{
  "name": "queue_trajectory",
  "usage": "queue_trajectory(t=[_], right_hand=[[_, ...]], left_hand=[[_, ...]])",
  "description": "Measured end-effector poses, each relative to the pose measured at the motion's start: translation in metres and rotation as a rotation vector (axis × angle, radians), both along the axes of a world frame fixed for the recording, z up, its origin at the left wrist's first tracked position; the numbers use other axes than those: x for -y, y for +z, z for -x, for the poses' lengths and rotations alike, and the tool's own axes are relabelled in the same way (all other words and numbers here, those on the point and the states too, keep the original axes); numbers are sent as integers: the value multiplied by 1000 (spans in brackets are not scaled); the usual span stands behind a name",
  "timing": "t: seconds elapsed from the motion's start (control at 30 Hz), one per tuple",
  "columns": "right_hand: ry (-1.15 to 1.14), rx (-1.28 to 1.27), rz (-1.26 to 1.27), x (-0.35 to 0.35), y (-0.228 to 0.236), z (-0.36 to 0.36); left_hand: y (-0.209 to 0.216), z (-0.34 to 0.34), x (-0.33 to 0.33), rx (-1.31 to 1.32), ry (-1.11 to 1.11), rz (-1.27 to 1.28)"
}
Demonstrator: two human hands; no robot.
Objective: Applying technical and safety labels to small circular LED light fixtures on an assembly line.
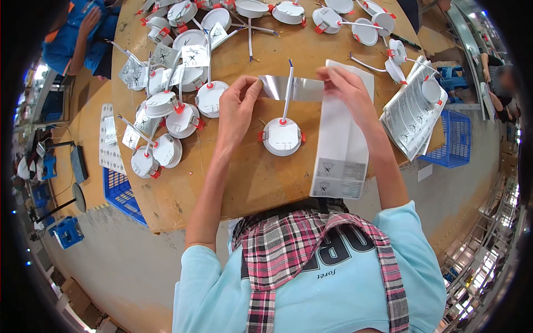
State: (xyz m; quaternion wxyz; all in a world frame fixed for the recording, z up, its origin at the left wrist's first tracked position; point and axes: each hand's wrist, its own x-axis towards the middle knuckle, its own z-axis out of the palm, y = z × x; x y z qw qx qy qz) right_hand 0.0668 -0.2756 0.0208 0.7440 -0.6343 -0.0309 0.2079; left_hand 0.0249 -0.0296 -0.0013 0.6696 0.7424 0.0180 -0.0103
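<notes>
A round white downlight (281,137) with red spring clips lies on the table in front of me, its white cable (288,94) standing up from a red grommet. My left hand (240,100) pinches the left end of a shiny silver strip (307,90), which looks like a label. At the strip's other end, the fingers of my right hand (345,86) are closed on it. The strip stretches level behind the cable. Below my right hand a long white label sheet (340,130) with grey printed blocks reaches past the table's front edge; whether that hand also grips it, I cannot tell.
Many more downlights (212,100) with cables and tags crowd the table's left and far sides. A stack of printed sheets (408,116) sits at the right edge with a downlight on top. Blue crates (455,139) stand beside the table. Another person (78,39) is at the far left.
</notes>
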Motion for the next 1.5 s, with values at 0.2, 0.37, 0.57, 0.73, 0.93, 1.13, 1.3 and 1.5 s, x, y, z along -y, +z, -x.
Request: queue_trajectory(t=[0.2, 0.37, 0.57, 0.73, 0.93, 1.13, 1.3, 1.5], right_hand=[[318, -102, -17, -4, -3, -39], [475, -167, 29, -18, 11, -36], [539, -74, -296, -35, -4, -32], [493, -72, -285, -35, -12, -26], [451, -35, -231, -38, -15, -17], [427, 28, -191, -34, -4, -5], [359, 222, -57, -33, 8, 4], [473, 527, 69, -36, 30, 6]], left_hand=[[3, -1, 0, -27, -17, 128], [3, 1, 1, -23, -39, 170], [0, 1, 3, -12, -23, 163], [-2, 0, 0, -30, -47, 182], [-1, 16, -2, -216, -131, 617], [24, 40, 1, -258, -147, 485], [22, 69, 10, -23, -29, 21], [23, 84, 22, 90, -76, -310]])
